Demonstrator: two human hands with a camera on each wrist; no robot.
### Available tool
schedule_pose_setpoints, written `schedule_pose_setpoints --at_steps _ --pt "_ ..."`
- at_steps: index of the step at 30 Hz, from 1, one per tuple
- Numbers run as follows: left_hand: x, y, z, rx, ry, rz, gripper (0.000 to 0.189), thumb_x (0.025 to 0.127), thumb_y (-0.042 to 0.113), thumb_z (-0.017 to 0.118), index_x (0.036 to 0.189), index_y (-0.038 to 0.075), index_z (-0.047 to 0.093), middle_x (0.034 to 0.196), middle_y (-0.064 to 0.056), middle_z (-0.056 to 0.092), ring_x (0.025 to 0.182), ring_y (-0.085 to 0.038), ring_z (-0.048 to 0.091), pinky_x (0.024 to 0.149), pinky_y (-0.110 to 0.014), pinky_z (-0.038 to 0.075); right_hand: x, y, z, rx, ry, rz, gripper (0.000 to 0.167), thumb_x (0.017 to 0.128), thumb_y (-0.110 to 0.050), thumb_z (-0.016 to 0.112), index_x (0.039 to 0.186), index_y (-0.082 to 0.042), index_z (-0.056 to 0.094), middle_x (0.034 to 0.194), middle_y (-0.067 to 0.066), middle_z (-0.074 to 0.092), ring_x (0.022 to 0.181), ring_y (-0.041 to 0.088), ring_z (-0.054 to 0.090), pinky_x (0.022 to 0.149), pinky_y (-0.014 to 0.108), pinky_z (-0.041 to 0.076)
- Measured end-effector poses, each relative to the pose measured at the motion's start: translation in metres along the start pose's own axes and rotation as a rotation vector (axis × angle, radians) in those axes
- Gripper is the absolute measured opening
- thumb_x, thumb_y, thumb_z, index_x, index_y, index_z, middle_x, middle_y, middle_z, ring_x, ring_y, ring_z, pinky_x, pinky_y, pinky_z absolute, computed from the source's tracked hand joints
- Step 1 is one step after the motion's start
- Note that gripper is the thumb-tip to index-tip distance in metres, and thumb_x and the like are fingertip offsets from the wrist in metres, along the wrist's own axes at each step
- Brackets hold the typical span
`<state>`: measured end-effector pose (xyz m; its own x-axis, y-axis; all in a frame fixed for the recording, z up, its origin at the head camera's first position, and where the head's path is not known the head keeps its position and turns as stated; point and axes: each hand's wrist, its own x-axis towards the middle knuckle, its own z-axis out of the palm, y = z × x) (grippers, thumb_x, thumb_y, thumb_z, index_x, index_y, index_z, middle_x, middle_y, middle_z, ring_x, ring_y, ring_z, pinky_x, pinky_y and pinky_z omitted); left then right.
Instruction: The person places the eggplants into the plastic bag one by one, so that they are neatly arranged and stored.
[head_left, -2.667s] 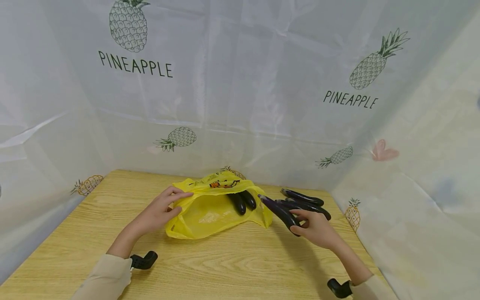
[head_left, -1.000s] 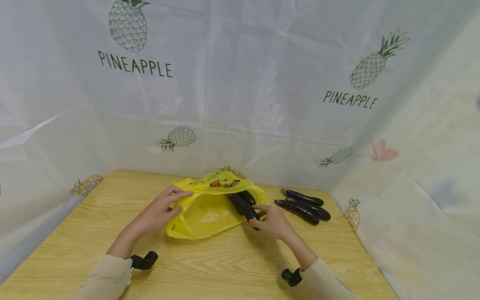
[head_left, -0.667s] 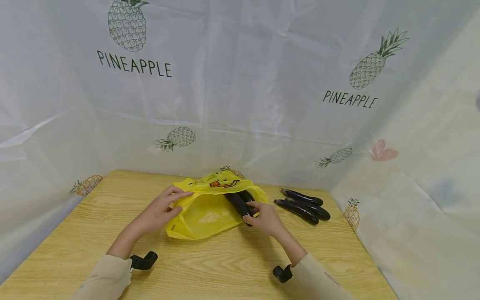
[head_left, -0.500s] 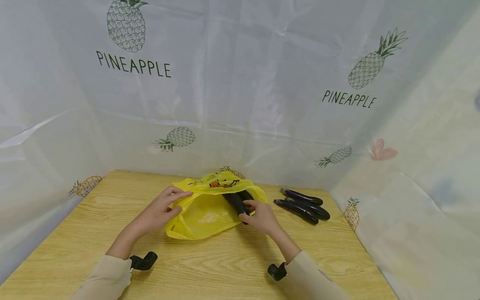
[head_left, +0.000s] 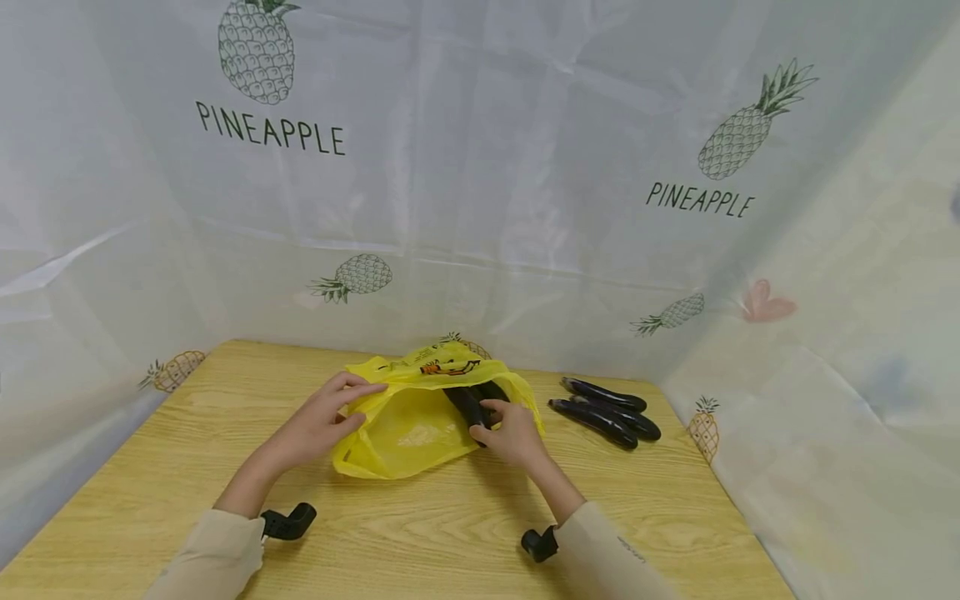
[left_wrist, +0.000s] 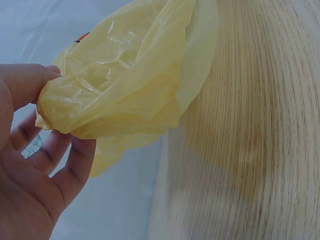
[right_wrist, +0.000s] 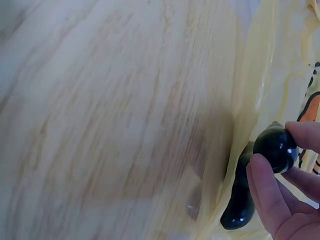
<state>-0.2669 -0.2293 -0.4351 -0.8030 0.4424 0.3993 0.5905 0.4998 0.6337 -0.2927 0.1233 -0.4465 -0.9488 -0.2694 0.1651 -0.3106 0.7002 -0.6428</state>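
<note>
A yellow plastic bag (head_left: pixel 408 437) lies on its side with its mouth toward me. My left hand (head_left: pixel 318 425) pinches the left edge of that mouth; in the left wrist view the film (left_wrist: pixel 115 95) runs between thumb and fingers. At the bag's right side my right hand (head_left: pixel 516 435) grips the near end of a dark purple eggplant (head_left: pixel 463 403), whose far end is inside the bag, hidden under the upper film. Another eggplant (right_wrist: pixel 239 207) lies in the bag beside the held one, partly covered by it and the fingers.
Three more eggplants (head_left: pixel 600 425) lie close together on the wooden table (head_left: pixel 420 533), right of the bag. White sheeting (head_left: pixel 480 208) printed with pineapples hangs behind the table and along both sides. A black wrist mount (head_left: pixel 288 522) sits on each forearm.
My right hand has carried the eggplant leftward from beside the pile and pushed it into the bag's mouth, slightly deeper in the last half second. The left hand stays on the edge.
</note>
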Motion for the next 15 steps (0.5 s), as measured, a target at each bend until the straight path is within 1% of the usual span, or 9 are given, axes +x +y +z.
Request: schedule_pose_setpoints --at_steps 1,6,9,10,11,12,13,14,15 --pt "0.000 0.000 0.000 0.001 -0.001 0.000 0.050 0.105 0.001 0.065 0.153 0.012 0.059 0.134 -0.009 0.052 0.086 -0.015 0.048 0.069 -0.028 0.044 0.000 0.000 0.001 0.003 0.002 -0.003 0.054 0.097 -0.024 0.079 0.144 -0.001 0.065 0.116 0.023 0.074 0.063 0.012 0.065 0.056 0.030 0.047" --pt "0.000 0.000 0.000 -0.008 -0.005 -0.004 0.049 0.105 0.001 0.065 0.152 0.011 0.059 0.134 -0.010 0.052 0.086 -0.015 0.048 0.068 -0.028 0.044 0.003 0.001 0.007 0.007 0.013 -0.004 0.054 0.096 -0.024 0.079 0.144 -0.002 0.065 0.106 0.018 0.077 0.050 0.012 0.058 0.051 0.026 0.042" --pt "0.000 0.000 0.000 -0.014 -0.002 0.000 0.049 0.105 0.001 0.065 0.152 0.011 0.060 0.134 -0.009 0.052 0.087 -0.015 0.048 0.068 -0.029 0.043 0.005 0.001 0.010 0.003 0.023 -0.002 0.054 0.096 -0.024 0.079 0.144 -0.003 0.065 0.098 0.014 0.077 0.045 0.011 0.051 0.051 0.029 0.042" --pt "0.000 0.000 -0.001 -0.016 -0.001 0.001 0.049 0.105 0.001 0.065 0.152 0.011 0.060 0.134 -0.009 0.052 0.087 -0.015 0.048 0.068 -0.029 0.044 0.006 0.001 0.011 -0.006 0.030 -0.002 0.054 0.096 -0.024 0.079 0.143 -0.003 0.066 0.093 0.012 0.076 0.048 0.010 0.052 0.060 0.032 0.050" --pt "0.000 0.000 -0.001 -0.017 -0.001 0.003 0.049 0.105 0.001 0.065 0.152 0.011 0.060 0.134 -0.009 0.053 0.088 -0.016 0.048 0.068 -0.029 0.044 0.007 0.001 0.012 -0.014 0.039 -0.008 0.053 0.095 -0.024 0.080 0.142 -0.003 0.067 0.087 0.008 0.075 0.050 0.010 0.052 0.073 0.039 0.056" --pt "0.000 -0.001 -0.001 -0.019 -0.001 0.004 0.049 0.105 0.001 0.065 0.152 0.011 0.060 0.134 -0.009 0.053 0.087 -0.015 0.048 0.069 -0.029 0.044 0.007 0.001 0.013 -0.025 0.047 -0.011 0.052 0.095 -0.024 0.080 0.141 -0.003 0.068 0.080 0.004 0.072 0.053 0.011 0.053 0.088 0.047 0.056" --pt "0.000 -0.001 -0.001 -0.020 -0.001 0.005 0.049 0.105 0.001 0.065 0.152 0.011 0.060 0.134 -0.009 0.053 0.087 -0.015 0.048 0.069 -0.029 0.044 0.008 0.001 0.014 -0.041 0.058 -0.015 0.052 0.094 -0.023 0.081 0.140 -0.002 0.068 0.074 0.001 0.069 0.056 0.010 0.054 0.103 0.056 0.050" --pt "0.000 -0.001 -0.001 -0.017 -0.002 0.002 0.049 0.105 0.002 0.065 0.152 0.012 0.060 0.134 -0.008 0.052 0.087 -0.015 0.048 0.069 -0.029 0.044 0.008 0.000 0.015 -0.053 0.065 -0.013 0.051 0.094 -0.023 0.081 0.139 -0.002 0.069 0.069 -0.002 0.065 0.059 0.010 0.054 0.115 0.063 0.039" --pt "0.000 -0.001 -0.001 -0.016 -0.002 -0.002 0.049 0.105 0.002 0.065 0.152 0.012 0.060 0.134 -0.008 0.052 0.087 -0.016 0.048 0.070 -0.029 0.044 0.009 0.000 0.016 -0.062 0.071 -0.011 0.050 0.093 -0.023 0.081 0.138 -0.002 0.070 0.064 -0.003 0.062 0.062 0.010 0.055 0.121 0.069 0.025"
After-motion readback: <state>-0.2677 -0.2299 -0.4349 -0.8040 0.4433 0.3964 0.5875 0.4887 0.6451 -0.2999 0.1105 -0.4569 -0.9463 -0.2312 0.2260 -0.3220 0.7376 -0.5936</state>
